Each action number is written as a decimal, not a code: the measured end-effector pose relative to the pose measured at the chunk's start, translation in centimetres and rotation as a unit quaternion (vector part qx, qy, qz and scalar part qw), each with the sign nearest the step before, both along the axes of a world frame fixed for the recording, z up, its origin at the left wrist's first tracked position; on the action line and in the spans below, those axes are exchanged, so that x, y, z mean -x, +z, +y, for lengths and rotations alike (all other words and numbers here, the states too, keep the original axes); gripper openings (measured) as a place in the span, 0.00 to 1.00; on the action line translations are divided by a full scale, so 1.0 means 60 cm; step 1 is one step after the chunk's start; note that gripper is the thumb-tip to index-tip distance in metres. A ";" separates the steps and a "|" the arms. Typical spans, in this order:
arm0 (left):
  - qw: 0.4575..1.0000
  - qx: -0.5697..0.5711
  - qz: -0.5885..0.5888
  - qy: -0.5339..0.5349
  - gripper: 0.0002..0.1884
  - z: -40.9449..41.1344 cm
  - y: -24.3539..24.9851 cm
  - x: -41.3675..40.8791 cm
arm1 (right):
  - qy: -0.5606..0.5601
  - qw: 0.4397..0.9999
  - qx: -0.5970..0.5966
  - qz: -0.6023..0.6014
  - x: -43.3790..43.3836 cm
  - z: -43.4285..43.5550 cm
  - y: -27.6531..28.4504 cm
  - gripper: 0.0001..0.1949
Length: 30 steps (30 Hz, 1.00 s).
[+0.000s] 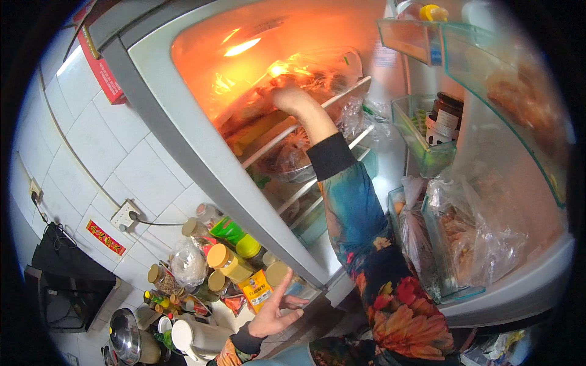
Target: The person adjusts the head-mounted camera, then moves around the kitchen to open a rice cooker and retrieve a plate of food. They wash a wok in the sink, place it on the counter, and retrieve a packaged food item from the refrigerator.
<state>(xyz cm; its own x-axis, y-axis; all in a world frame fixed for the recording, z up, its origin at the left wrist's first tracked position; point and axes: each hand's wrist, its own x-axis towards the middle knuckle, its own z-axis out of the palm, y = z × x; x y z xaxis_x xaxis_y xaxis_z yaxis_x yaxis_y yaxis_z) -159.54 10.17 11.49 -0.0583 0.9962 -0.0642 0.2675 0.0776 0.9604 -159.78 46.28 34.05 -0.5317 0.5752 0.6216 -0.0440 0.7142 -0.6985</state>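
My right hand (284, 97) reaches into the lit upper part of an open refrigerator (201, 142). It is at the plastic-bagged food (320, 78) on the top shelf (270, 146); its fingers are blurred and partly lost in the glare, so I cannot make out a grip. On the shelf below sits a bowl of food (293, 164) covered with plastic wrap. Lower left, my left hand (276, 315) is empty, fingers spread, index finger extended. It hovers in front of a yellow packet (256, 289) and several jars on the counter.
The refrigerator door stands open at right. Its bins hold a dark-lidded jar (446, 112) and plastic bags of food (471, 238). Counter items include a yellow-lidded jar (229, 261), a white pitcher (197, 337) and a steel pot (126, 329). A wall socket (126, 215) has a cable plugged in.
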 end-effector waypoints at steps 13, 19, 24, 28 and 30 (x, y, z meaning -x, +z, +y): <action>0.999 0.026 0.010 0.024 0.48 -0.022 0.004 0.004 | 0.123 0.989 0.078 0.024 0.141 0.037 0.026 0.26; 1.000 0.018 0.008 0.007 0.48 -0.003 -0.013 0.008 | 0.346 0.934 0.076 0.043 0.135 0.159 -0.030 0.17; 0.999 0.023 0.020 0.014 0.48 -0.020 -0.004 0.008 | 0.105 0.977 0.130 -0.135 0.106 0.041 0.039 0.13; 1.000 0.010 0.025 -0.015 0.48 0.008 0.003 0.000 | 0.133 0.979 -0.155 -0.022 0.104 0.116 0.034 0.12; 1.000 0.014 0.016 -0.007 0.49 0.005 -0.005 0.004 | 0.197 0.946 -0.245 0.074 0.114 0.112 0.006 0.14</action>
<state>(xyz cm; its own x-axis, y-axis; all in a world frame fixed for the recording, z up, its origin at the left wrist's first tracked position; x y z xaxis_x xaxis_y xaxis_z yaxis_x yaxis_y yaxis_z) -159.78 10.47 11.21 -0.0466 0.9949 -0.0899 0.3001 0.0998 0.9487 -166.59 52.98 34.42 -0.5314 -0.0263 0.8467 -0.4453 0.8590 -0.2527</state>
